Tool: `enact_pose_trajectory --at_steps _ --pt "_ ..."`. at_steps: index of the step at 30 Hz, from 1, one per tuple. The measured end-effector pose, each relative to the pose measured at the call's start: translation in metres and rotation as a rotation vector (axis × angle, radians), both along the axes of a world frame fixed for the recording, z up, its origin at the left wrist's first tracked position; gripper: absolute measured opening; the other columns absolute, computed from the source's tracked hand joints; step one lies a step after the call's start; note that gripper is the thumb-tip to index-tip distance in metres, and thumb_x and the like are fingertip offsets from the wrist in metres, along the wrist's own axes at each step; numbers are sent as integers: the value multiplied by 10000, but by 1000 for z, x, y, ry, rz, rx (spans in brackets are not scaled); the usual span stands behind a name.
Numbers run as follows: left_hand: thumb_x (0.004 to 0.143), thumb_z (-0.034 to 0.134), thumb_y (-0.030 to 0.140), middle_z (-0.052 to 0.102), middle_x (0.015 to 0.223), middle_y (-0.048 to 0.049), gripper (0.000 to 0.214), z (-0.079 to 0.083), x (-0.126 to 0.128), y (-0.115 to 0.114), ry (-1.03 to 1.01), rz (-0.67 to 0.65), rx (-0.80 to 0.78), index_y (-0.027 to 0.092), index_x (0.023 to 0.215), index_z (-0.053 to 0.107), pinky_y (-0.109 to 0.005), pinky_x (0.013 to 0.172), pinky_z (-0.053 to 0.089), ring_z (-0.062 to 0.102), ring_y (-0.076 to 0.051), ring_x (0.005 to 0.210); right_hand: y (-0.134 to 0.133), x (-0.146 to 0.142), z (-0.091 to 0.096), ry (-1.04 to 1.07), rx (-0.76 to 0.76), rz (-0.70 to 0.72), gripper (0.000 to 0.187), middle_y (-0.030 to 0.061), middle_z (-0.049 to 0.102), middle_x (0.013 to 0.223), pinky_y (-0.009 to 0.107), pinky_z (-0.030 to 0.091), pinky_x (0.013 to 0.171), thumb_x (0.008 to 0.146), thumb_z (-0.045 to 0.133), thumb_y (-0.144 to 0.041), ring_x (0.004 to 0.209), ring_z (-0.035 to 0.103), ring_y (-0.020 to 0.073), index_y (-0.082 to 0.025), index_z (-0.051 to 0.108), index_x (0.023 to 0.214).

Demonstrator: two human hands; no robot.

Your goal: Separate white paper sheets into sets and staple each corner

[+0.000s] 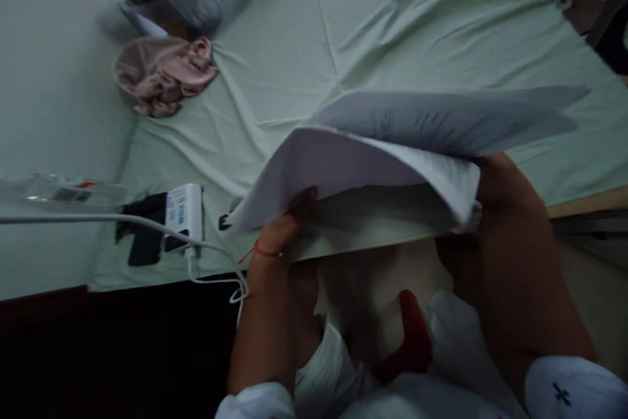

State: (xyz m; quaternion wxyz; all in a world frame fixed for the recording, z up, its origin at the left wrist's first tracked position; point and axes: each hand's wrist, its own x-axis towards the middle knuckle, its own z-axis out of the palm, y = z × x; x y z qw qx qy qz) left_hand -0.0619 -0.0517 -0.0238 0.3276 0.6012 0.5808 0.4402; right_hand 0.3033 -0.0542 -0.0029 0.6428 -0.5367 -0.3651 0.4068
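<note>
Several loose sheets of paper (pixel 333 161) bow upward above the front edge of the cloth-covered table. Printed lines show on the upper sheet (pixel 432 119), which fans out to the right. My left hand (pixel 290 217), with a red string at the wrist, is closed on the left part of the sheets; the paper hides some of its fingers. My right hand (pixel 493 177) grips the curled right end, its fingertips out of sight behind the paper. A small black object (pixel 224 221), perhaps a clip, shows at the left corner of the sheets.
A light green cloth (pixel 275 46) covers the table. On the left lie a white power bank (pixel 185 215) with a cable (pixel 210 246), a black phone (pixel 146 244) and a pink cloth (pixel 179 72). A container (pixel 184 0) stands behind them by the wall.
</note>
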Motion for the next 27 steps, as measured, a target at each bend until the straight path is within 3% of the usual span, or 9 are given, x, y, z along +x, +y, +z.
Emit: enact_pose_trajectory --at_steps 2,5,9,12,15,18,21,24,27 --pt "700 938 418 781 993 -77 338 1 8 0 -57 38 -18 239 944 787 -456 1218 438 680 -303 1196 0 -2 1 -56 34 96 328 -5 758 869 368 615 837 548 990 -238 966 705 226 -277 759 776" --pt "643 965 525 791 1020 -96 531 1 18 -4 -235 52 -118 205 1024 779 -450 1166 498 696 -296 1196 -2 -4 0 -53 -8 132 238 -6 741 801 304 563 689 639 973 -326 760 652 159 -237 779 743" --pt "508 998 616 804 972 -91 666 9 29 -12 -501 23 -336 225 1001 779 -414 905 642 761 -277 970 -1 -7 2 79 -47 46 228 -6 740 759 275 504 610 653 966 -327 643 593 117 -203 786 720" --pt "556 973 636 796 950 -88 633 20 36 -15 -592 -125 -487 254 1018 769 -390 692 660 764 -267 816 2 -11 4 136 -12 -6 201 12 774 806 285 534 655 625 960 -259 683 636 131 -205 799 733" --pt "657 924 642 761 891 -96 577 29 40 -17 -604 -300 -639 227 1020 750 -331 498 585 737 -244 670 4 -12 5 158 5 -38 198 18 780 811 297 554 685 610 952 -228 693 648 138 -205 793 726" --pt "674 949 526 676 738 -32 486 32 42 -19 -556 -290 -661 190 936 716 -220 342 377 567 -116 461 4 -12 4 137 -8 -29 225 14 758 791 293 542 646 612 958 -267 679 640 138 -196 775 723" --pt "711 927 441 679 674 -25 381 33 42 -23 -482 -243 -643 170 830 687 -177 310 272 420 -48 398 4 -10 4 5 -30 -23 311 -21 648 683 248 450 540 685 938 -393 584 532 94 -179 712 677" --pt "757 883 470 701 616 -61 357 36 37 -28 -443 -295 -681 169 816 701 -185 291 263 445 -75 369 2 -7 4 -255 -39 -66 451 -50 462 589 212 272 468 841 823 -493 527 355 55 -171 604 614" --pt "755 879 517 672 564 -57 389 38 33 -31 -456 -305 -692 171 798 706 -206 268 283 466 -103 343 1 -7 3 -412 -23 -104 563 -53 336 565 224 179 467 924 734 -516 534 264 52 -187 453 564"
